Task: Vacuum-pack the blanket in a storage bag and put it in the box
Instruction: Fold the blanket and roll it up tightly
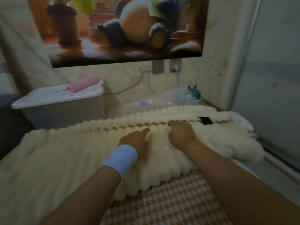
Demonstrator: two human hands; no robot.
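A cream ribbed fluffy blanket lies spread across the bed, its far edge folded into a long ridge. My left hand, with a light blue wristband, rests flat on the blanket near its middle. My right hand presses on it just to the right, fingers curled at the folded ridge. A small black tag sits on the blanket's far right. Behind the blanket lies a clear plastic storage bag with a blue valve. A translucent storage box with a white lid stands at the back left.
A pink roll lies on the box lid. A brown houndstooth sheet covers the bed in front. A small teal toy stands by the wall. Cables hang from wall sockets under a large poster. A pale panel borders the right.
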